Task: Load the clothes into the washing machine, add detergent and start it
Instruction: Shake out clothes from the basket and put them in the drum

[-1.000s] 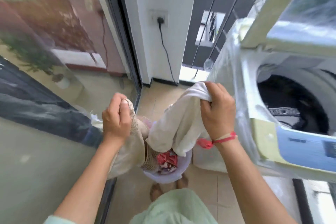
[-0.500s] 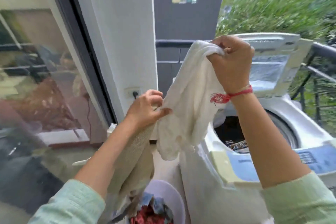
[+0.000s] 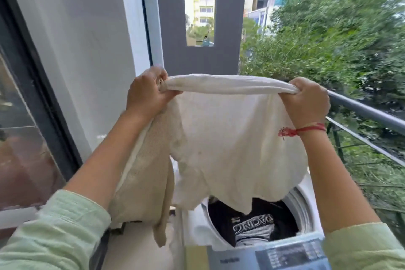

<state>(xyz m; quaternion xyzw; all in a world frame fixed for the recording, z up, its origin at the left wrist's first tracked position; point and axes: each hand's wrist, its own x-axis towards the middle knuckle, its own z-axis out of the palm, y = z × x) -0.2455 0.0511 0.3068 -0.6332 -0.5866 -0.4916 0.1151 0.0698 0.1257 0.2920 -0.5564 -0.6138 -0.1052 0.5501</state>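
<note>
I've got the white cloth [image 3: 230,142] stretched out above the washing machine [image 3: 197,226], left hand [image 3: 146,94] and right hand [image 3: 306,100] each clenched round a top corner. A beige knit piece [image 3: 142,182] hangs from my left too. Dark clothes [image 3: 252,226] sit inside the drum.

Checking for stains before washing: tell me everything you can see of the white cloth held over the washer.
The white cloth is thin, off-white, cotton-looking, with faint greyish marks at lower left. The left hand and right hand grip its bunched top edge, holding it spread. Its uneven lower edge hangs over the open washing machine drum. A beige knit garment, also in the left hand, hangs against its left side.
</note>
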